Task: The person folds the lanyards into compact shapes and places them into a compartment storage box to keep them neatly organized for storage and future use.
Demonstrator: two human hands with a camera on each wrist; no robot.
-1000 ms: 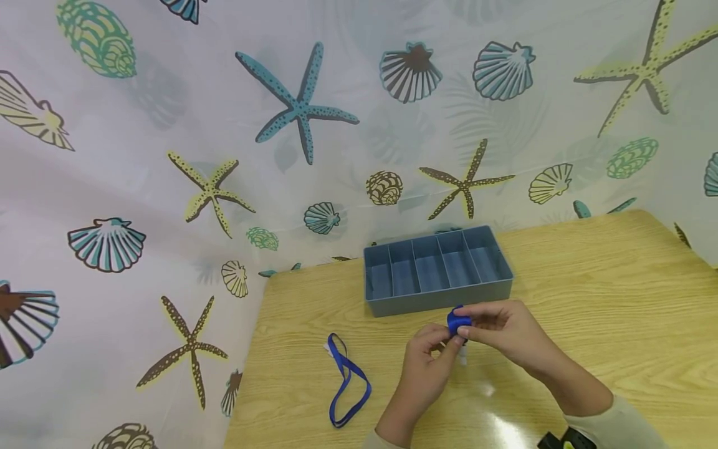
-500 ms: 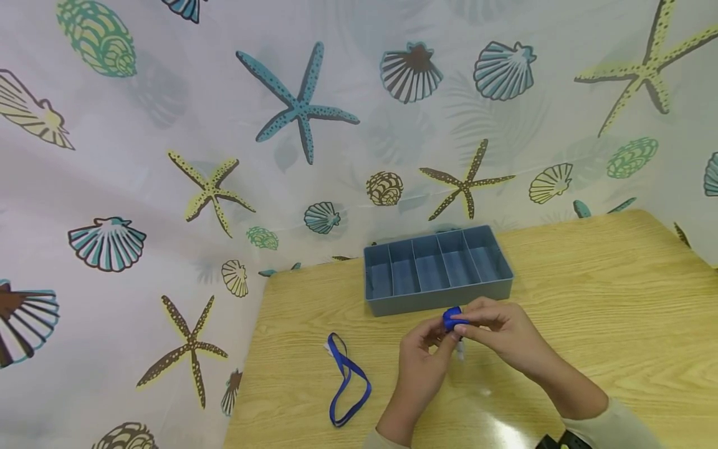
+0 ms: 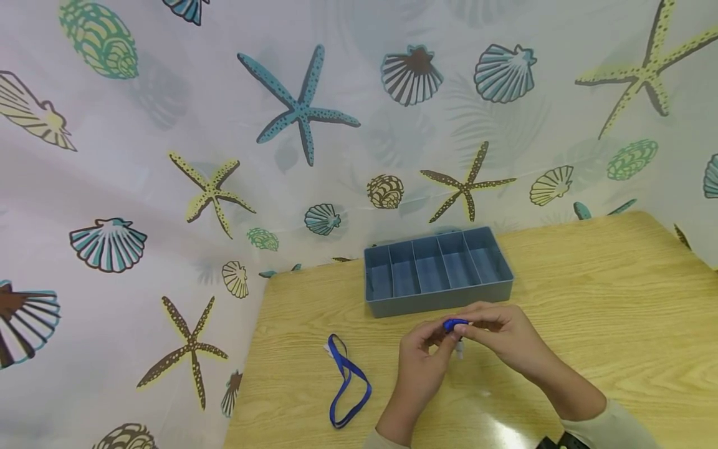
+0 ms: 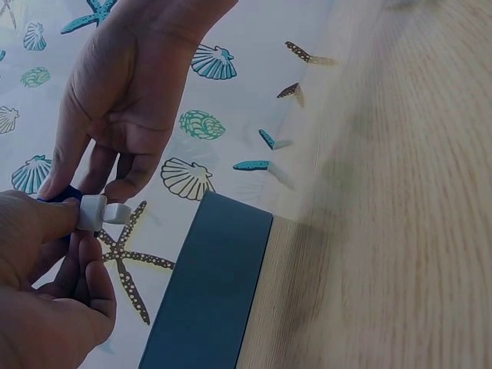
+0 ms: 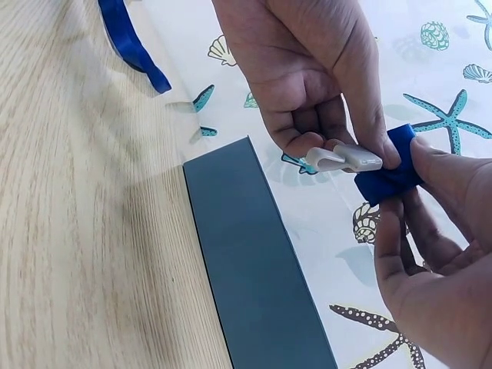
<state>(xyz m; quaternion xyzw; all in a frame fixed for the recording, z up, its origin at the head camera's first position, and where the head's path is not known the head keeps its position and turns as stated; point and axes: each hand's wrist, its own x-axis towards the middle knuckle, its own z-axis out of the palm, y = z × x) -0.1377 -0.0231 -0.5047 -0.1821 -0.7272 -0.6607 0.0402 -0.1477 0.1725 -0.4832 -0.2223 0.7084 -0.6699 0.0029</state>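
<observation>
The left hand (image 3: 422,362) and right hand (image 3: 507,335) both pinch the rolled blue lanyard (image 3: 455,325), equally near it; it sits between their fingertips, nearer the person than the five-compartment tray (image 3: 415,304), white clip (image 5: 346,158) jutting down toward the worktop (image 3: 606,299).

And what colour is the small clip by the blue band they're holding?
White; the clip shows best in the right wrist view.
</observation>
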